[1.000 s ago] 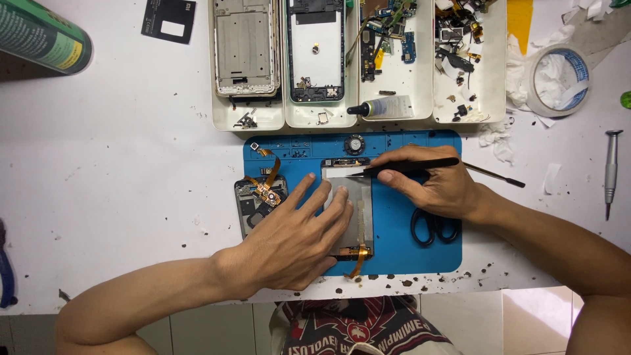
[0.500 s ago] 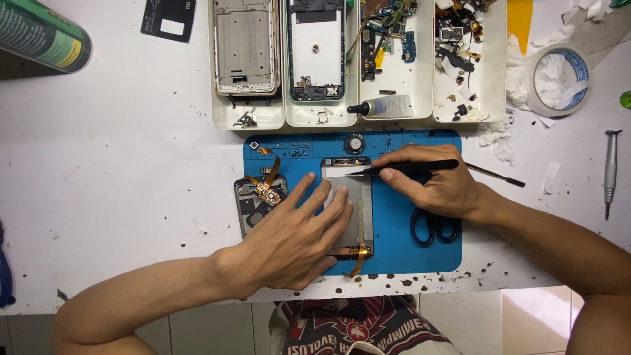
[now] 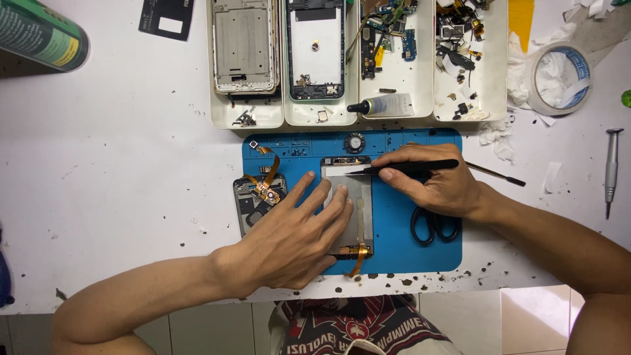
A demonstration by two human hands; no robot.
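I count two hands at work, my left hand [image 3: 289, 243] and my right hand [image 3: 440, 187], and one pair of black tweezers [image 3: 407, 168]. There is one blue work mat [image 3: 420, 246] with one phone screen panel [image 3: 351, 210] and one pair of black scissors [image 3: 434, 225] on it. Behind it sit four white tray compartments [image 3: 394, 85], two phone frames [image 3: 243, 46], one glue bottle [image 3: 384, 105], one tape roll [image 3: 559, 79], one screwdriver [image 3: 611, 167] and one green spray can [image 3: 39, 33].
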